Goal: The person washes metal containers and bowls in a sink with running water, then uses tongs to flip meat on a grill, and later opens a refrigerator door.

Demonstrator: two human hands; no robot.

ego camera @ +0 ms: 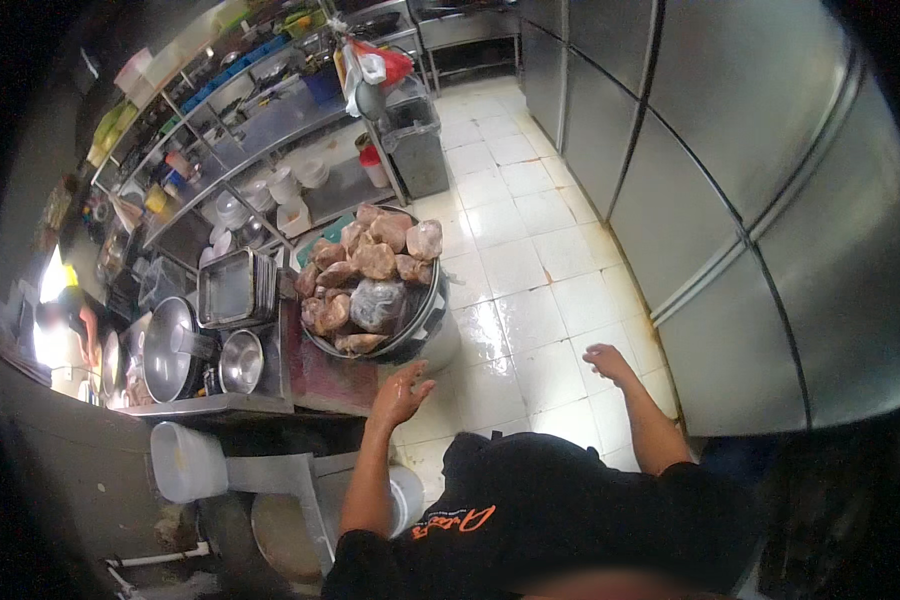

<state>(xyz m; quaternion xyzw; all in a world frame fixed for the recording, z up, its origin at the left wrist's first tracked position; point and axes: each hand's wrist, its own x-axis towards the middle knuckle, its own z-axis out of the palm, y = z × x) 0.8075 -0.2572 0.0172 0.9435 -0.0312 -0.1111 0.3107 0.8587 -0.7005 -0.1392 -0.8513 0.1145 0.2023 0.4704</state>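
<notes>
A heap of what look like raw or frozen meat chunks [375, 261] fills a round black basin [429, 319] before me. At the heap's front lies a piece wrapped in clear plastic [379, 305]; another plastic-wrapped piece [424, 240] sits at its right edge. Just below the basin's near rim is my left hand [401, 395], empty, its fingers apart. My right hand [610, 362] hangs over the tiled floor, away from the basin, with loosely bent fingers and nothing visible in it. Beneath the basin, a pale container [444, 339] is partly hidden.
Steel refrigerator doors [720, 187] line the right side. Stacked metal trays [229, 289], a wok [171, 349] and a steel bowl [241, 361] stand left on a counter. Farther off are a grey bin [418, 161] and loaded shelves [270, 142]. The white tiled floor [529, 277] looks wet.
</notes>
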